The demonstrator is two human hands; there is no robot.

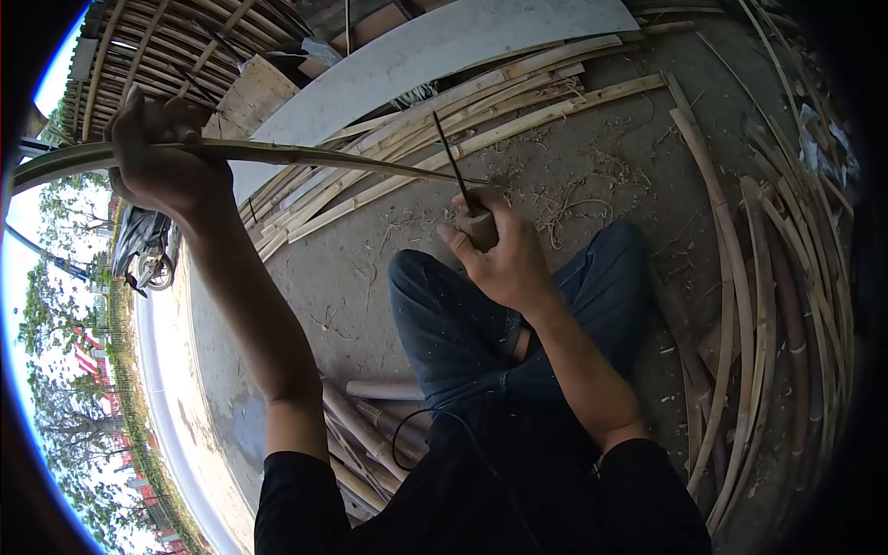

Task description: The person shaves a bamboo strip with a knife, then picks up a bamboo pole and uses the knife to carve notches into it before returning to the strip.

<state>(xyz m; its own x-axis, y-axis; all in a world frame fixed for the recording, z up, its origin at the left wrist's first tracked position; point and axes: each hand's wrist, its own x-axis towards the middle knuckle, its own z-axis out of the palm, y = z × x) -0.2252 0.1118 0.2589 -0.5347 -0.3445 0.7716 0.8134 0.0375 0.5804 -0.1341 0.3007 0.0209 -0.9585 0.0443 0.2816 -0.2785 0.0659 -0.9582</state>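
A long bamboo strip [305,156] runs from the left edge of the view to above my lap. My left hand [166,157], raised at the upper left, has its fingers wrapped round the strip. In front of my knees, my right hand [504,245] grips the wooden handle of a knife [451,157]. The dark, narrow blade points up and away from me. It crosses the strip near the strip's thin right end. Whether the blade touches the strip cannot be made out.
Split bamboo strips [555,111] lie on the ground ahead, beside a pale board [370,83]. More bamboo [731,268] is piled on the right, and poles [365,425] lie at my left hip. Shavings [592,185] litter the ground. A motorcycle [148,245] stands at the left.
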